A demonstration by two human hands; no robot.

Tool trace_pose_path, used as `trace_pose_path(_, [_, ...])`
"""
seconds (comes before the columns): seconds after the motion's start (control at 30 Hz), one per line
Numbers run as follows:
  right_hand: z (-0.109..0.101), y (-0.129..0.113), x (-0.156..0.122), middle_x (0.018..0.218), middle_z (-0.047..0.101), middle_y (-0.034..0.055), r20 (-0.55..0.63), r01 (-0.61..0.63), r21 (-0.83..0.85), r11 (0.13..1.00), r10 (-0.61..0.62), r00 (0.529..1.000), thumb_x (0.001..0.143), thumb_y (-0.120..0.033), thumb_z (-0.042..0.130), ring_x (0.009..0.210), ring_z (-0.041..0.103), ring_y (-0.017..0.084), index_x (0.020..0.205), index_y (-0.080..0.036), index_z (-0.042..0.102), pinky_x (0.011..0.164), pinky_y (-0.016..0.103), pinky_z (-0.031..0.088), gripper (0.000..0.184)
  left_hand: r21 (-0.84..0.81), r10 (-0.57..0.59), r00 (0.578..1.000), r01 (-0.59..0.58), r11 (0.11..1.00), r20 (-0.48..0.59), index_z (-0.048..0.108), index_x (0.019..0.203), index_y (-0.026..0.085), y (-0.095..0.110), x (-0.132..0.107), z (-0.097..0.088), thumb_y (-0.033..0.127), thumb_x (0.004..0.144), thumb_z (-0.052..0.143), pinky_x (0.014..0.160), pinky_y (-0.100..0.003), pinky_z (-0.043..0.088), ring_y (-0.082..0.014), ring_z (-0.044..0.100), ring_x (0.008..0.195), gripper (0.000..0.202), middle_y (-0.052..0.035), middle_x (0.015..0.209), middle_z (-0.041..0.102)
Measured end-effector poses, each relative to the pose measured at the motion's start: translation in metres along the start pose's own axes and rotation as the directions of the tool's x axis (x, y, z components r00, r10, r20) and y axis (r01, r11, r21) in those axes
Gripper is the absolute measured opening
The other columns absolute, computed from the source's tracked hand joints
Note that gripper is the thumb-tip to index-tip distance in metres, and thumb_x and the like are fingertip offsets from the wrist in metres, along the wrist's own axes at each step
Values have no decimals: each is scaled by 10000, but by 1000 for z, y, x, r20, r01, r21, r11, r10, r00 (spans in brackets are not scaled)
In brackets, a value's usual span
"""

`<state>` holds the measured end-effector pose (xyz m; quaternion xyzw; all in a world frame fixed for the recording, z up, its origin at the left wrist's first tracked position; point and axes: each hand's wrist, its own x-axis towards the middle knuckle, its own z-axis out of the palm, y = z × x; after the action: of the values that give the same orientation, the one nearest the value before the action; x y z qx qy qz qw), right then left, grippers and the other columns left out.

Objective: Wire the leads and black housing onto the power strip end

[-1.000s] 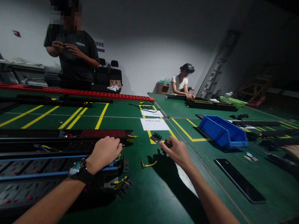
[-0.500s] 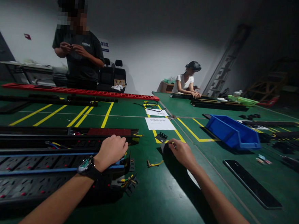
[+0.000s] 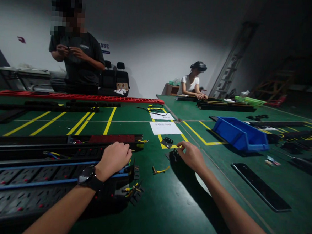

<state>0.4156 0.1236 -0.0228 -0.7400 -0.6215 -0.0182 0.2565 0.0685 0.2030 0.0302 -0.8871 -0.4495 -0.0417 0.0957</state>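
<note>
My left hand (image 3: 115, 160), a dark watch on its wrist, is closed with curled fingers over the end of the black socket strips (image 3: 69, 171). Whatever it grips is hidden. A black end bracket (image 3: 135, 171) and wire ends with yellow-green sleeves (image 3: 132, 190) stick out beside it. My right hand (image 3: 192, 156) hovers just over the table, thumb and forefinger slightly apart. Below its fingertips a small dark bracket (image 3: 173, 156) lies partly in shadow. Another black bracket with several tabs (image 3: 167, 142) lies behind it. Between my hands is a short yellow wire (image 3: 160, 170).
A blue bin (image 3: 241, 135) and a black phone-like slab (image 3: 260, 186) are on the right. White paper labels (image 3: 164, 128) lie ahead. A long red slotted rail (image 3: 79, 97) runs across the back. Two people, one standing (image 3: 79, 61), one bent over black rails (image 3: 191, 85), are across the table.
My right hand has risen slightly away from the small dark bracket, which shows more now. My left hand keeps its place on the strips. The view has shifted a little.
</note>
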Motion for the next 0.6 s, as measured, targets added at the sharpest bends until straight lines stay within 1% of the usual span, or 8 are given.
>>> trace_pose_path(0.1, [-9, -8, -3, 1106, 785, 72, -1, 64, -39, 997, -64, 998, 976, -224, 555, 921, 727, 240, 1088, -257, 782, 753, 331, 496, 256, 2, 5, 1000, -5, 1000, 3, 746, 968, 141, 0, 0, -1, 299, 1085, 381, 816, -397, 523, -307, 733, 963, 415, -157, 982, 789])
trace_pose_path(0.17, [-12, -15, -5, 1140, 781, 79, 7, 82, -68, 994, -82, 997, 992, -212, 559, 989, 720, 248, 1094, -256, 785, 785, 330, 508, 251, -1, 6, 1000, -6, 1000, 10, 747, 972, 139, 0, 0, -2, 297, 1084, 381, 824, -405, 524, -312, 733, 968, 414, -158, 987, 791])
trace_pose_path(0.23, [-14, -22, -6, 1144, 778, 94, 34, 105, -91, 990, -103, 994, 1006, -199, 568, 1062, 706, 260, 1105, -242, 785, 842, 336, 519, 242, -6, 4, 1000, -4, 1000, 16, 748, 973, 136, 1, 0, -3, 294, 1082, 382, 828, -413, 524, -319, 733, 970, 413, -160, 988, 791])
trace_pose_path(0.3, [-16, -28, -8, 1144, 781, 107, 82, 126, -122, 984, -117, 990, 1023, -189, 567, 1092, 696, 267, 1110, -226, 788, 876, 345, 521, 241, -10, 4, 1000, -4, 1000, 18, 748, 976, 133, 1, 0, -4, 294, 1082, 381, 829, -417, 523, -324, 732, 971, 415, -162, 984, 789])
trace_pose_path(0.4, [-20, -36, -10, 1144, 791, 114, 126, 117, -198, 973, -93, 988, 1046, -201, 561, 1098, 692, 278, 1108, -215, 801, 851, 342, 518, 248, -15, 11, 1000, -10, 1000, 21, 748, 975, 131, 1, 0, -4, 293, 1083, 372, 826, -424, 521, -332, 730, 969, 423, -166, 979, 785])
trace_pose_path(0.6, [-23, -44, -12, 1095, 807, 121, 148, 118, -286, 951, -78, 986, 1058, -180, 517, 1056, 697, 280, 1085, -208, 823, 795, 335, 493, 309, -20, 5, 999, -4, 1000, 33, 751, 964, 134, 0, 1, -4, 286, 1081, 362, 827, -437, 529, -339, 732, 963, 434, -168, 979, 784])
